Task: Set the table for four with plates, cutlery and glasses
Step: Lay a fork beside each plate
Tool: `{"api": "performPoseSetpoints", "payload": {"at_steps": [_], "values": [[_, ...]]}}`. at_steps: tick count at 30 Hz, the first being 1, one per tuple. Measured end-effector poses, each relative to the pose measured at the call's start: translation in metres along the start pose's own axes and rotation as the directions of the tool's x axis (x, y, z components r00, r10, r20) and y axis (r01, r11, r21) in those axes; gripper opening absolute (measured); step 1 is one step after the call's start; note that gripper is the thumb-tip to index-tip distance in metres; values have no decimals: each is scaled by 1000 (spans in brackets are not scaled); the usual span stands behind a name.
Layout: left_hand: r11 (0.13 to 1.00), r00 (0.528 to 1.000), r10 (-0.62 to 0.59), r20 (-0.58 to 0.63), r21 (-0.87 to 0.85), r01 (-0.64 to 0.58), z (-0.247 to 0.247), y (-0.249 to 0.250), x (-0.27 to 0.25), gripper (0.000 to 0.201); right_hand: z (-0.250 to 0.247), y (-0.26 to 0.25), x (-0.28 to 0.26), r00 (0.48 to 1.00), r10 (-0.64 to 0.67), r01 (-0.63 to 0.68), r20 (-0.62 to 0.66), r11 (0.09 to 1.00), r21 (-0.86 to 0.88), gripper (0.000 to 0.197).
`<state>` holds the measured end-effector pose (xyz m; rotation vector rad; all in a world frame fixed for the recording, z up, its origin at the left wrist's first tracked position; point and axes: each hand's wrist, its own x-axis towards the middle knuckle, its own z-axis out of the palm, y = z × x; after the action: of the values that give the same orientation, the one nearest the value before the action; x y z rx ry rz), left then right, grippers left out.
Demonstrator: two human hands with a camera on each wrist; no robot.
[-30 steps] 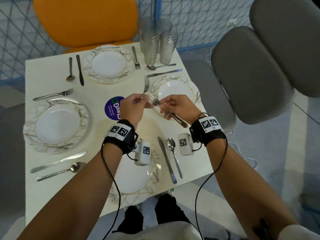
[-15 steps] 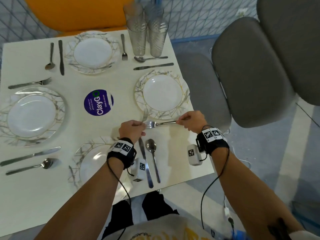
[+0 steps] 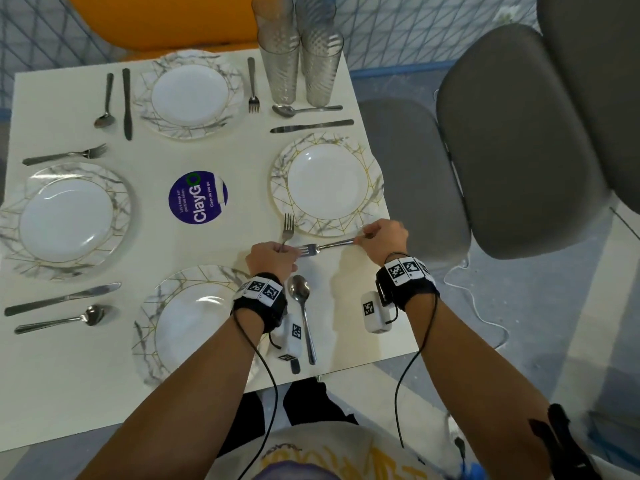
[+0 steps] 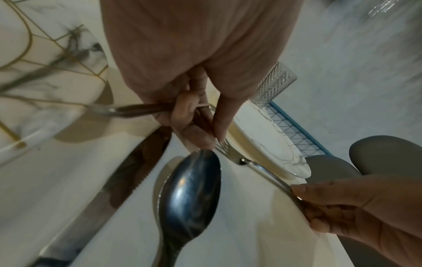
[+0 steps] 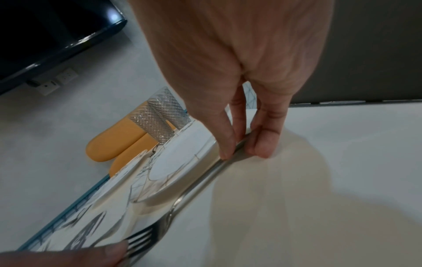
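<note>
My right hand (image 3: 382,237) pinches the handle of a fork (image 3: 325,245) that lies flat on the white table (image 3: 242,161), just below the right plate (image 3: 327,183); its tines point left. My left hand (image 3: 272,259) grips a second fork (image 3: 288,226) by the handle, tines pointing away from me. The fingers (image 5: 224,142) of the right hand press the fork handle (image 5: 205,178) against the table. A spoon (image 4: 189,189) and a knife (image 4: 128,171) lie under my left wrist beside the near plate (image 3: 194,327). Several clear glasses (image 3: 298,64) stand clustered at the far edge.
Two more plates (image 3: 72,220) (image 3: 188,95) sit at the left and far places, each with a knife, spoon and fork beside it. A purple sticker (image 3: 198,197) marks the table centre. Grey chairs (image 3: 512,140) stand to the right, an orange chair (image 3: 166,19) beyond.
Both hands came down towards the near right corner. The fork in my right hand went from held in the air to lying flat below the right plate.
</note>
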<state>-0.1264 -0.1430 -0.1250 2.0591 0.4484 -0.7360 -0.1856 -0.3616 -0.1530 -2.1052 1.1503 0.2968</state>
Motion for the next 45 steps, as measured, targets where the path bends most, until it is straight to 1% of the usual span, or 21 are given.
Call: {"api": "performPoseSetpoints", "payload": {"at_steps": [3,7,9,11,13,14,15,17,20,21,22,23,26,29,31,33,35,36,39,41,45], "values": [[1000,1000,14,6,-10,-14,0,1,-1,15,0,2,2,1000,2,-2,-17,1000,-21,41],[1000,999,19,28,-5,-18,-3,0,-3,16,-1,2,4,1000,-6,5,-11,999,-49,41],[1000,999,31,30,-6,-31,-8,-2,-4,23,-5,1,2,1000,-11,10,-6,999,-52,43],[999,999,46,8,10,-46,-14,-3,-4,37,-11,0,-1,1000,-2,2,-11,1000,-25,43],[998,998,59,-38,-5,-60,-24,-4,-6,47,-17,-4,-8,998,-8,8,-56,1000,-3,35],[998,997,60,-58,-25,-61,-30,-4,-6,46,-20,-8,-13,995,-23,23,-95,1000,0,29],[996,996,61,-72,-59,-66,-35,-4,-6,41,-22,-13,-17,988,-53,55,-144,998,11,23],[983,994,67,-86,-163,-80,-48,-2,-9,28,-25,-30,-31,962,-154,171,-226,983,59,14],[969,990,121,-66,-210,-132,-65,-1,-15,27,-18,-66,-59,923,-301,345,-238,924,166,15],[966,989,137,-56,-213,-145,-71,-3,-17,29,-10,-81,-69,907,-357,401,-223,894,202,15],[962,986,159,-60,-215,-168,-94,-13,-18,30,9,-107,-89,887,-419,456,-193,858,234,14],[958,981,190,-43,-208,-195,-94,-14,-21,31,15,-118,-94,878,-450,479,-164,837,266,13],[939,965,261,-13,-229,-257,-120,-32,-23,29,51,-162,-113,852,-523,496,-15,799,339,20],[924,957,290,3,-262,-280,-160,-55,-22,27,89,-200,-137,805,-588,544,81,785,296,19],[922,961,276,-10,-280,-268,-187,-72,-18,25,113,-217,-151,795,-595,543,119,786,296,11],[923,964,260,-47,-282,-263,-213,-93,-13,16,139,-230,-166,796,-585,529,156,798,290,10],[930,962,252,-107,-248,-271,-238,-118,-7,4,167,-242,-179,784,-588,537,197,803,258,8],[938,962,242,-128,-223,-266,-249,-131,-6,3,180,-246,-186,774,-595,549,218,802,235,7],[958,967,211,-146,-164,-234,-278,-167,-1,5,217,-259,-206,744,-612,594,269,790,156,9],[970,962,219,-161,-70,-233,-290,-186,1,6,237,-265,-216,728,-611,619,309,781,85,12],[979,964,202,-174,60,-194,-298,-210,4,5,268,-263,-220,715,-570,642,404,765,-57,10]]}}
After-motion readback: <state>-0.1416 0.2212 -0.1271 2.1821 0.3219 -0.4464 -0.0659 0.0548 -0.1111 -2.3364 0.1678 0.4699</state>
